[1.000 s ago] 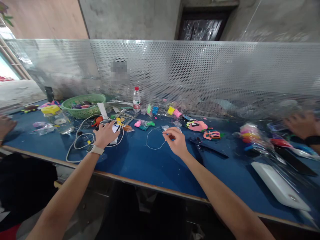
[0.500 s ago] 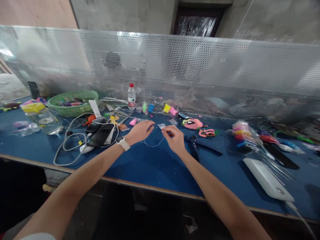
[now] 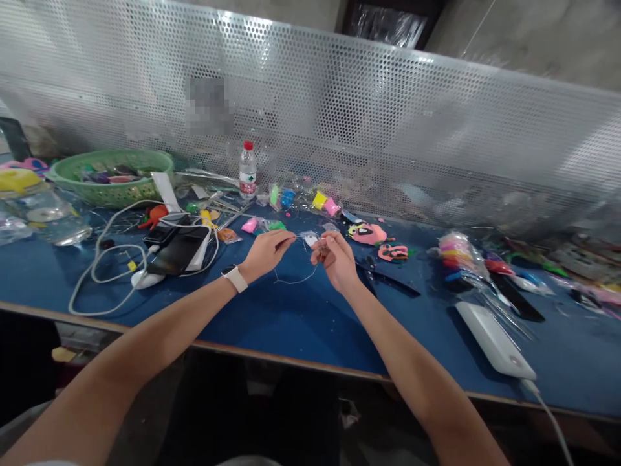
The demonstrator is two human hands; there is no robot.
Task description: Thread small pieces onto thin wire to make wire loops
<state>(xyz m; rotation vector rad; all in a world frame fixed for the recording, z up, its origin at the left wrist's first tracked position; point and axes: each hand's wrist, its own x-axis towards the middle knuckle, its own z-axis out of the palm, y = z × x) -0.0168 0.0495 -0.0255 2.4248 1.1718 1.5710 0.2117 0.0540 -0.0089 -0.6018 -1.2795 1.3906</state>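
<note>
My left hand (image 3: 268, 252), a watch on its wrist, is closed in a pinch at the end of a thin pale wire (image 3: 297, 282). Opposite it, my right hand (image 3: 338, 260) pinches the same wire between thumb and fingers. The wire's slack part hangs in a curve below both hands, above the blue table. Just behind my fingertips lies a small clear bag with something white (image 3: 310, 239) in it. Pliers-like dark tools (image 3: 391, 282) rest to the right of my right hand, partly hidden by my forearm.
Left are a green basket (image 3: 104, 197), a clear jar (image 3: 58, 217), a phone (image 3: 179, 249) and a white cable (image 3: 77, 285). A water bottle (image 3: 248, 171) stands by the perforated metal screen (image 3: 388, 129). Right are pink clay figures (image 3: 367, 233), bagged clay (image 3: 456, 255) and a white power bank (image 3: 495, 340).
My left fingers, looser before, have closed into a pinch by the wire. My right hand has turned slightly, its fingers now raised. The camera view has shifted to the right and tilted.
</note>
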